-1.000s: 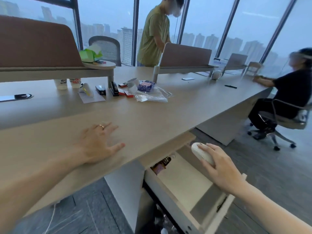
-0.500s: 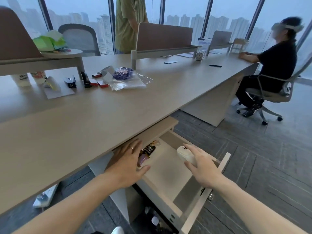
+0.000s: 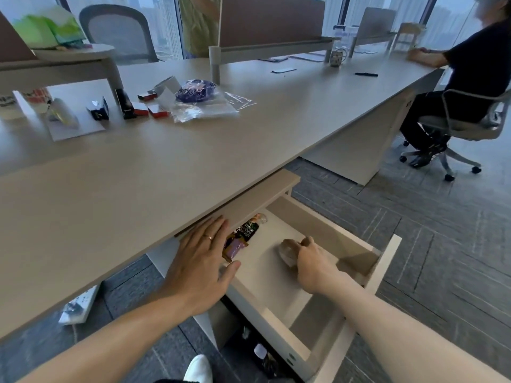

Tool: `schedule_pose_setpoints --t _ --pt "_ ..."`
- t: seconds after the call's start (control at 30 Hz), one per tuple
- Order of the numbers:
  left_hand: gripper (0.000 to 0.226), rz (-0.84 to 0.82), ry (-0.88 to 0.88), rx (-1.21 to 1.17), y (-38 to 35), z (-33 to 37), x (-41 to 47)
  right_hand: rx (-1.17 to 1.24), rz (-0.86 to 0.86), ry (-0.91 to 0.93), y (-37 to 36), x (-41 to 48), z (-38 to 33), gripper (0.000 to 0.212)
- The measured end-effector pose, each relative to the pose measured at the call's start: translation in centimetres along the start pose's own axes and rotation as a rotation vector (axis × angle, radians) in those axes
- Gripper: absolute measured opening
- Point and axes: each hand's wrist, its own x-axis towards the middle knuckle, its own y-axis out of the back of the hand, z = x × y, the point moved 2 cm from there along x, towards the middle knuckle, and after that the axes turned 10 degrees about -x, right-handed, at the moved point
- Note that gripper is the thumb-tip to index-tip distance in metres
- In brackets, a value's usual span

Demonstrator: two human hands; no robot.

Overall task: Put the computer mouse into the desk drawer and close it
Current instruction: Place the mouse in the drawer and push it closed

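The desk drawer [image 3: 326, 225] stands pulled out from under the long beige desk [image 3: 171, 172]. My right hand [image 3: 313, 265] reaches down into it and is shut on the pale computer mouse [image 3: 287, 251], which rests on or just above the drawer's floor. My left hand [image 3: 201, 261] lies flat with fingers spread at the drawer's left wall, under the desk edge, holding nothing. A dark and purple snack packet [image 3: 240, 239] lies in the drawer's back left corner, beside my left fingers.
Small boxes, a paper sheet and a clear plastic bag [image 3: 204, 103] lie on the desk at the back left. A seated person [image 3: 467, 87] in an office chair is at the right. A power strip [image 3: 78, 305] lies on the carpet; my white shoe [image 3: 199, 369] shows below.
My right hand has lowered the mouse from the drawer's right rim down inside it. My left hand came off the desk top and slid to the drawer's left side. The view tilted down.
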Motion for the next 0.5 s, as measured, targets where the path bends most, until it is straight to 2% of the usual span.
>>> schedule_pose_setpoints --t 0.1,0.33,0.5 --pt "0.082 0.001 -0.004 -0.002 0.0 -0.2 -0.1 0.019 -0.03 0.053 -1.2 0.6 0.1 0.072" --pt "0.079 -0.014 -0.003 0.028 -0.1 -0.2 0.0 0.026 -0.034 0.062 -1.5 1.0 0.1 0.075" --pt "0.072 -0.028 0.009 0.006 0.3 -0.1 0.1 0.096 0.387 -0.007 3.6 -2.3 2.9 0.072"
